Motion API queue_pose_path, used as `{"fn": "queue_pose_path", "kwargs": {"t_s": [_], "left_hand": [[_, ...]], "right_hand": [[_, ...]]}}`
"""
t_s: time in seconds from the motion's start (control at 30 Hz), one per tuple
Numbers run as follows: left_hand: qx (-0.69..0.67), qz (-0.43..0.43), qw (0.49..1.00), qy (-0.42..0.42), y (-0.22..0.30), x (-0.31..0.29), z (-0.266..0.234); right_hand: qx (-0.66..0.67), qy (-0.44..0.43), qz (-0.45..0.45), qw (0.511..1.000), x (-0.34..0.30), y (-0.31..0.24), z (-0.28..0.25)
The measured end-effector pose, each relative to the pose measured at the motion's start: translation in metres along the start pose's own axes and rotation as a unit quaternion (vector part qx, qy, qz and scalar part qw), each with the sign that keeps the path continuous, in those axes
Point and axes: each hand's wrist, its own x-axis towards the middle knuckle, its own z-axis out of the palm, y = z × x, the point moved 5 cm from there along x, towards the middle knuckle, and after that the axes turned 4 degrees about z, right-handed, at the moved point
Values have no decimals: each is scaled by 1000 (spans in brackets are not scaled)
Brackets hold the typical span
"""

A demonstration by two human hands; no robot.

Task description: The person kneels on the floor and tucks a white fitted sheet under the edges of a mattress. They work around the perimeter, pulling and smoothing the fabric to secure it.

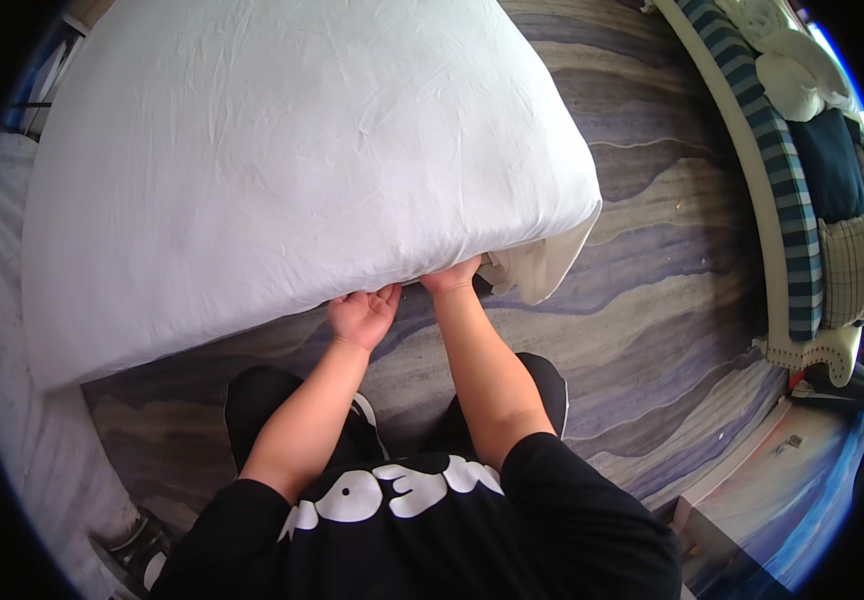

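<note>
A bed's mattress covered with a white fitted-looking sheet (282,170) fills the upper left and middle, its surface lightly creased. At its near edge my left hand (362,317) is turned palm up, thumb and fingers apart, with the fingertips against the sheet's lower edge. Just to its right, my right hand (452,277) reaches beneath the same edge; its fingers are hidden there. A loose, beige-white flap of cloth (542,265) hangs from the near right corner, beside my right hand.
Grey and purple wavy-patterned carpet (652,260) surrounds the bed. At the right stands a sofa with a blue striped seat (792,200), a dark blue cushion (829,165) and a plaid pillow (849,268). Pale marbled surface (27,440) runs along the left. My knees are close to the bed.
</note>
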Motion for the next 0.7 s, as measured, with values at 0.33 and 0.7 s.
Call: {"fn": "queue_pose_path", "kwargs": {"t_s": [0.33,0.7], "left_hand": [[-76,-11,992,-98,-20,14,6],[-15,-13,995,-95,-15,15,19]], "right_hand": [[-184,343,-18,921,-51,-22,-48],[28,-21,29,999,-14,7,-16]]}}
